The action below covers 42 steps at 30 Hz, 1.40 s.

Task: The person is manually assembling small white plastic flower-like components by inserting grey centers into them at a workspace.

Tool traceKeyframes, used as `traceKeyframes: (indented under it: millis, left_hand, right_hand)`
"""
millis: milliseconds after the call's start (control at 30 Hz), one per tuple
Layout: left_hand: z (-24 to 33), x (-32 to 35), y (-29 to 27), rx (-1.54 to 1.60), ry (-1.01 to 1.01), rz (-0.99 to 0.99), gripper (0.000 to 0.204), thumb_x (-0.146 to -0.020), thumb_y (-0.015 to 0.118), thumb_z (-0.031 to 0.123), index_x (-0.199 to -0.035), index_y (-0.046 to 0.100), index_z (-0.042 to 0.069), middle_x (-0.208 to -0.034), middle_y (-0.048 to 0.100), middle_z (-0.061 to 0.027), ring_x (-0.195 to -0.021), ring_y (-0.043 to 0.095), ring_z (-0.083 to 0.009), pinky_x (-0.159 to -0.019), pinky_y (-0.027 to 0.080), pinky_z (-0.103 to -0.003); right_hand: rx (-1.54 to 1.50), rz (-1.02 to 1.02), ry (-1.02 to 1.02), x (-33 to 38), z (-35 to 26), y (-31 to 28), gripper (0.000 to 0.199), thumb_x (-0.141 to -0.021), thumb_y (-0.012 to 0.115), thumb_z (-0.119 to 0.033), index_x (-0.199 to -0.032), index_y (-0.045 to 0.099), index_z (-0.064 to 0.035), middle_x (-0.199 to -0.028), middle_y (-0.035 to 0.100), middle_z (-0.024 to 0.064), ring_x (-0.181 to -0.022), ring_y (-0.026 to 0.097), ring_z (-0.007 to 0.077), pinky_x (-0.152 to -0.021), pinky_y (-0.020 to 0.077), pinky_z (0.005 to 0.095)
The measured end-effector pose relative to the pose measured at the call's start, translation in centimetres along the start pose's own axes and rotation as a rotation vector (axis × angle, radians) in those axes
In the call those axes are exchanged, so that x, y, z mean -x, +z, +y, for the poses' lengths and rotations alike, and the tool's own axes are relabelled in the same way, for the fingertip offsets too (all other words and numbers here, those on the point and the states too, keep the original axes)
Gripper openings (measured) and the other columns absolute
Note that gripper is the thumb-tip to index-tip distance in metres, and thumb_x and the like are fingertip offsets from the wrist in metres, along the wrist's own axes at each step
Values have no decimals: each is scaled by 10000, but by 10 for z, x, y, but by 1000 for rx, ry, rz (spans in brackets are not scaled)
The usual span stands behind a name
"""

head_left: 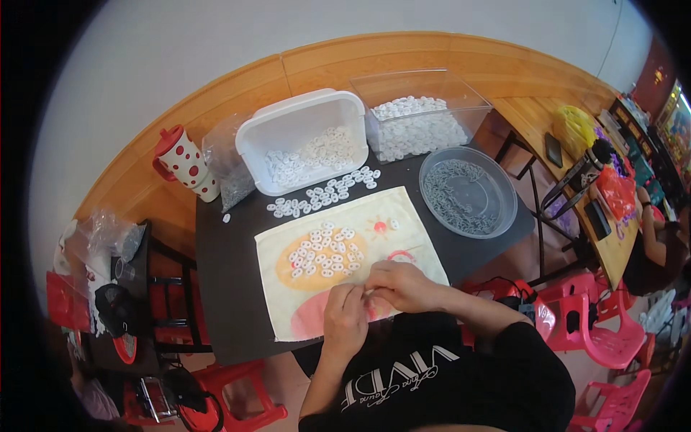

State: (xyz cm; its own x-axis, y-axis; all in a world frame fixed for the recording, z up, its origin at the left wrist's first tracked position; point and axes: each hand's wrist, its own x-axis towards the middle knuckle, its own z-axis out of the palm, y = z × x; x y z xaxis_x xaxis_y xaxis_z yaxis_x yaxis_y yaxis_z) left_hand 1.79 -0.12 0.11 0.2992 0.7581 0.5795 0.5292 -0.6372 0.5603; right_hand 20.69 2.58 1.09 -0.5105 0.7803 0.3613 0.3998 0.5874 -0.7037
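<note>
My left hand (345, 315) and right hand (404, 286) meet over the near part of the towel (392, 207), fingers curled; I cannot tell whether they're clamped on anything. White two-holed pieces (327, 252) lie loose on the towel just beyond. A round clear tub (476, 193) stands right on the dark table (229, 295).

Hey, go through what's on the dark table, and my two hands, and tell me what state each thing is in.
Left hand: fingers curled, anything held hidden
Right hand: fingers curled, meeting the left
Cloth: spread flat
Clear box: partly filled with white pieces
White tub: uncovered, partly filled
Round dish: uncovered, grey parts inside
Tumbler: lid on
</note>
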Motion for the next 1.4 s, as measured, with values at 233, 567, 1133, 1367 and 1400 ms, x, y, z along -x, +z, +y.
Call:
traceKeyframes:
  millis: [233, 567, 1133, 1367, 1400]
  left_hand:
    - [-5, 5, -6, 139, -101, 10, 235, -807, 682, -39, -1039, 646, -45, -960, 611, -185, -899, 614, -369, -764, 520, -430]
    - [-9, 5, -4, 184, -66, 36, 227, -811, 683, -32, -1031, 632, -45, -970, 594, -188, -912, 598, -375, -789, 509, -438]
    - [-10, 5, -9, 350, -182, 131, 223, -830, 672, -54, -1049, 632, -49, -980, 619, -197, -811, 629, -347, -714, 521, -391]
    - [1, -15, -4, 699, -433, 283, 225, -859, 670, -93, -1077, 688, -41, -958, 656, -84, -784, 611, -108, -674, 492, -227]
    - [2, -14, -4, 698, -429, 282, 225, -859, 670, -93, -1077, 688, -41, -958, 656, -84, -784, 611, -108, -674, 492, -227]
  right_hand:
    - [322, 546, -161, -94, 23, -128, 76, -810, 700, 13, -868, 661, -14, -787, 644, 103, -687, 631, 222, -576, 497, 324]
    - [357, 8, -66, -112, 47, -88, 150, -751, 671, 9, -893, 698, -31, -869, 676, 142, -844, 668, 317, -742, 526, 401]
    - [-385, -30, 364, -54, 22, -24, 92, -946, 656, -56, -1014, 672, 5, -874, 659, -2, -797, 553, 40, -699, 461, 223]
    - [-733, 68, 397, -27, -3, -9, 115, -943, 641, 10, -1044, 693, 21, -929, 688, 11, -848, 604, 57, -750, 491, 217]
    - [-812, 85, 407, -22, -9, -5, 119, -937, 648, 15, -1046, 696, 21, -943, 696, 18, -869, 621, 65, -772, 499, 219]
